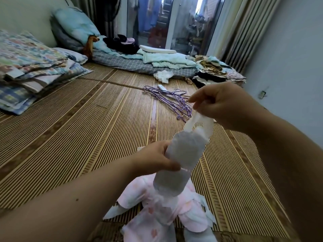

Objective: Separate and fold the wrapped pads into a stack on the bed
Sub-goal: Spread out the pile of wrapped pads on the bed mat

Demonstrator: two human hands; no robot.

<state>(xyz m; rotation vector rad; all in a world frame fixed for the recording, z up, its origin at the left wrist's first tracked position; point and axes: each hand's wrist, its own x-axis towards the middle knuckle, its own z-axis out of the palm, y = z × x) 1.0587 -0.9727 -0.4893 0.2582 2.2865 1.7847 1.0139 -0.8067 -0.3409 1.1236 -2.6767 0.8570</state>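
so this looks like the separating part of the job, not the folding yet; a long white strip of pads (pixel 185 151) is held up in the air above the bed, stretched on a slant between both hands; the right hand (pixel 220 103) has its fingers pinched shut on the thin top end, which is bunched into a kind of loop, and the left hand (pixel 157 158) is closed round the strip lower down, thumb pressed across the front right at a narrow joint between two puffy segments; below that the strip hangs down to a heap of pink-printed pads (pixel 164 212) lying on the bed near the bottom of the view, with pale bluish flaps sticking out at the sides; i can't tell if the hanging end is actually joined to that heap or just resting on it; no tidy stack to be seen so far, so i'd guess it's early days; next move, i reckon, is pulling apart at the joint by the left thumb, then folding the freed piece and laying it flat; the wrap looks soft, crinkly and slightly see-through, like thin nonwoven stuff, so it'll probably tear unevenly if yanked; the woven mat (pixel 87 128) is ribbed, striped brown and tan, and looks firm enough to stack on; purple wire hangers (pixel 167 96) lie further off, well apart from the pads.
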